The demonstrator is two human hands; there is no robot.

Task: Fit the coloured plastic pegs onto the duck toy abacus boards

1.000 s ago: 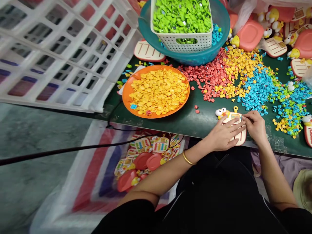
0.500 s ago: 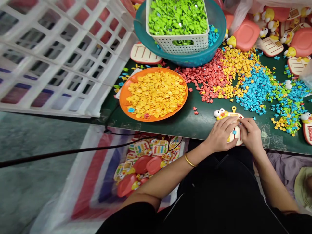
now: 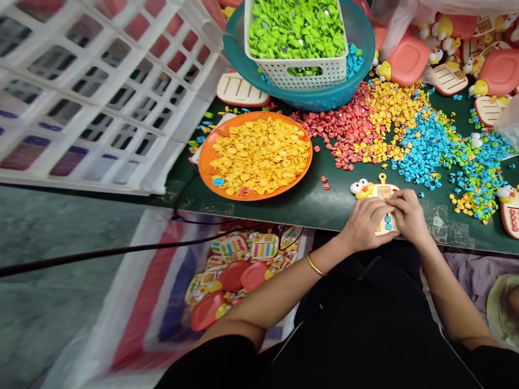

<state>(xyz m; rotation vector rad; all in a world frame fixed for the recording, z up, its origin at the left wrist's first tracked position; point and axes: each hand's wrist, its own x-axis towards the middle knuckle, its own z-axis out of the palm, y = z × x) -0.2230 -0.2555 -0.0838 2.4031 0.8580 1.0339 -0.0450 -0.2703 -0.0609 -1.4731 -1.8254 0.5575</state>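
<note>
A small cream duck-shaped toy board (image 3: 379, 193) lies at the near edge of the dark green table (image 3: 324, 202). My left hand (image 3: 367, 221) rests on its left side with fingers curled, holding it down. My right hand (image 3: 408, 215) meets it from the right, fingertips pinched together over the board's middle; what they pinch is too small to make out. A few blue beads show on the board between my hands. Loose red (image 3: 344, 127), yellow (image 3: 395, 105) and blue beads (image 3: 425, 146) lie in heaps just behind.
An orange plate (image 3: 211, 141) of yellow pieces sits left of the heaps. A white basket (image 3: 304, 73) of green pieces stands in a teal bowl (image 3: 360, 32). A big white crate (image 3: 93, 92) leans at left. Finished toys (image 3: 239, 265) lie on a striped sack below the table.
Both hands have closed in over the toy board, the left fingers curling from flat. Blue beads now show on the board. The view drifted slightly.
</note>
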